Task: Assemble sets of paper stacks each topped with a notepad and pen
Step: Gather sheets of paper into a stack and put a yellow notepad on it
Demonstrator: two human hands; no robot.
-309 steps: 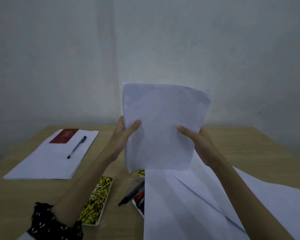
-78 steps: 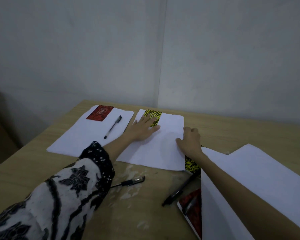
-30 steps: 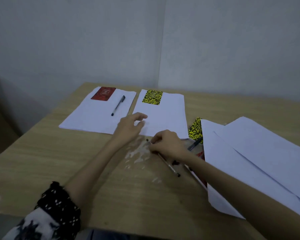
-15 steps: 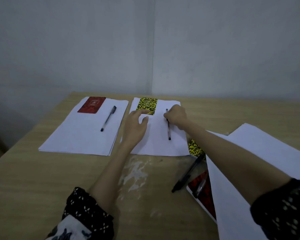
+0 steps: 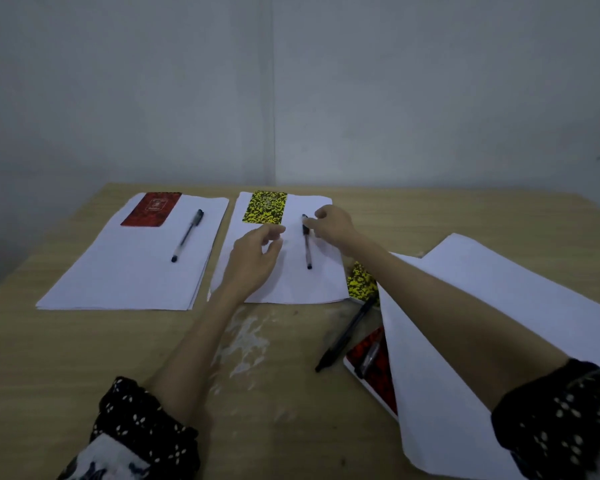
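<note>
Two paper stacks lie side by side at the back of the wooden table [image 5: 66, 358]. The left stack [image 5: 118, 271] carries a red notepad [image 5: 151, 209] and a pen [image 5: 187, 234]. On the middle stack [image 5: 291, 285] sit a yellow speckled notepad [image 5: 264, 207] and a second pen [image 5: 307, 247], which lies flat. My right hand [image 5: 335, 225] is at that pen's cap end, thumb tip touching it, fingers loosely curled and apart. Just left of the pen, my left hand [image 5: 253, 258] hovers over the stack, fingers relaxed and holding nothing.
Loose white sheets [image 5: 499, 306] spread over the right side under my right arm. At their left edge are another yellow notepad [image 5: 359, 282], a black pen [image 5: 347, 334] and a red notepad [image 5: 378, 375] with a pen on it. A grey wall stands behind the table.
My right hand has laid the pen flat on the middle stack and loosened its grip. My left hand has lifted off the paper and drawn back slightly.
</note>
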